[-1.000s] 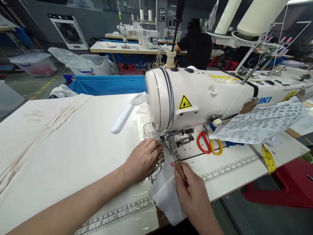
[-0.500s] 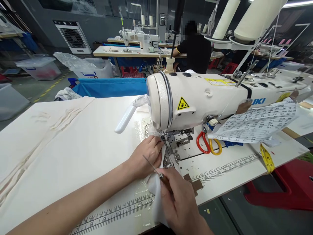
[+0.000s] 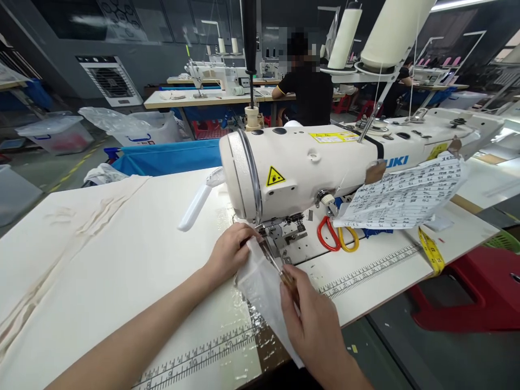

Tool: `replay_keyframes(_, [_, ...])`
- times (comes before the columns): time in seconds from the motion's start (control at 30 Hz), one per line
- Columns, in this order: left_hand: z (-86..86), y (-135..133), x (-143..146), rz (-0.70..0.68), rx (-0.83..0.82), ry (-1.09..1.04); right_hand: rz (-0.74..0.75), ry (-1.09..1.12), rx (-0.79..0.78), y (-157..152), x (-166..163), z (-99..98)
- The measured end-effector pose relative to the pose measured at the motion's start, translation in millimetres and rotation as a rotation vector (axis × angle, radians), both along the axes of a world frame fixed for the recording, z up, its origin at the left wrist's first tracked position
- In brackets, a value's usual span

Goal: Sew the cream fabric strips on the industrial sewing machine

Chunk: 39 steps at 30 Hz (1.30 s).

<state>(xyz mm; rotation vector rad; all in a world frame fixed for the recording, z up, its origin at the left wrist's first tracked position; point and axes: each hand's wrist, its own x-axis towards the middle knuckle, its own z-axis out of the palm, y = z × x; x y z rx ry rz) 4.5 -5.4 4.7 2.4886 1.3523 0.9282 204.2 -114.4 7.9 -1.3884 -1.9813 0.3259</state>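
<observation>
White cloth [image 3: 266, 281] hides our awl's [image 3: 280, 269] tip; its shaft slants up-left toward the needle. Our left hand [image 3: 229, 252] pinches cloth, our right hand [image 3: 314, 322] grips the awl.

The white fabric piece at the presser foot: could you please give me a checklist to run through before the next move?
1. Left hand pins the white fabric piece beside the presser foot: ok.
2. Right hand has a firm grip on the wooden-handled awl, its tip aimed toward the foot: ok.
3. Fabric edge seated under the foot: cannot tell, hands hide it.
4. Left fingertips away from the needle zone: not ok, they sit very close.
5. Scissors off the fabric, to the right: ok.
6. Presser foot up or down: cannot tell.
</observation>
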Motion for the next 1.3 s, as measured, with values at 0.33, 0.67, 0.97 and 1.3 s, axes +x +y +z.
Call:
replay_keyframes(0.33, [5.1,3.8,-1.0,0.022,-0.231,-0.183,-0.048,-0.193,0.095,25.9,-5.5,-8.0])
replay_keyframes(0.67, [3.7,5.0,-0.6,0.042,-0.253,-0.202,-0.061,-0.203,0.088,27.6,-7.9,-10.2])
replay_keyframes(0.97, [2.3,4.6,-1.7,0.053,-0.258,-0.192,-0.065,-0.214,0.081,28.6,-8.8,-11.3])
replay_keyframes(1.3, [2.9,5.1,-1.1,0.053,-0.275,-0.202,-0.064,-0.213,0.065,27.6,-8.2,-10.2])
